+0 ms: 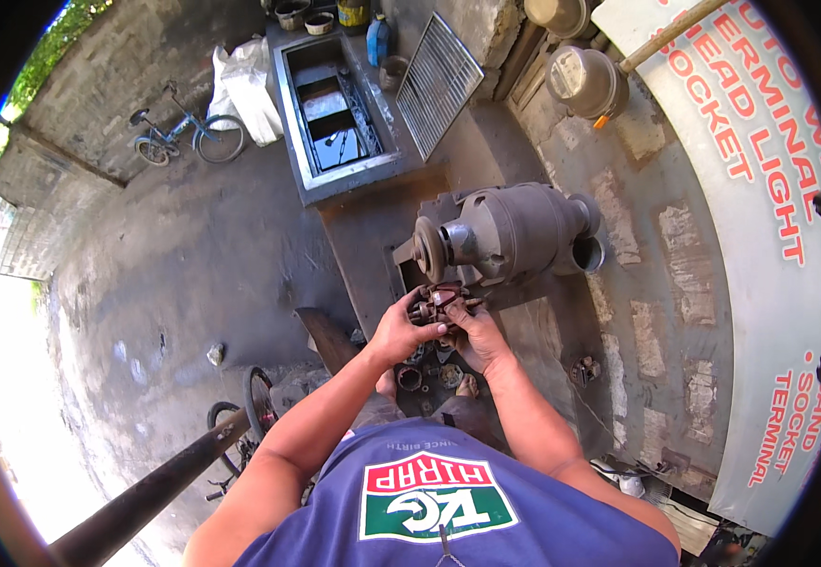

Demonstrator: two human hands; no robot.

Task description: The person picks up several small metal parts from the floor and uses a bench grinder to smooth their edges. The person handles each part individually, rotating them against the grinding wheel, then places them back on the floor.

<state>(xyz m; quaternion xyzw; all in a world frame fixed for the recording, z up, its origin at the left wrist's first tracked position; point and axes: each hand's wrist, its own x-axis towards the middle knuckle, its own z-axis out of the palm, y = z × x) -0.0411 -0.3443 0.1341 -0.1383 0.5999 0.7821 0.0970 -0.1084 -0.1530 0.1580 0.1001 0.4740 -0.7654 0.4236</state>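
Both my hands grip a small, dirty metal part (444, 300) with reddish-brown areas and a short shaft. My left hand (406, 331) holds it from the left, fingers curled around it; my right hand (477, 335) holds it from the right with the thumb on it. Just above my hands, a dusty bench grinder (514, 236) sits on a dark stand, its wheel (427, 248) at the left end. Loose round metal parts (409, 378) lie below my hands near my bare feet.
A metal wash basin (295, 104) with dark liquid, a leaning grate (439, 90) and containers stand ahead. A small bicycle (217, 142) and white sack (236, 76) are upper left. A pole (146, 491) and wheels lie lower left. A wall and large signboard (760, 283) line the right.
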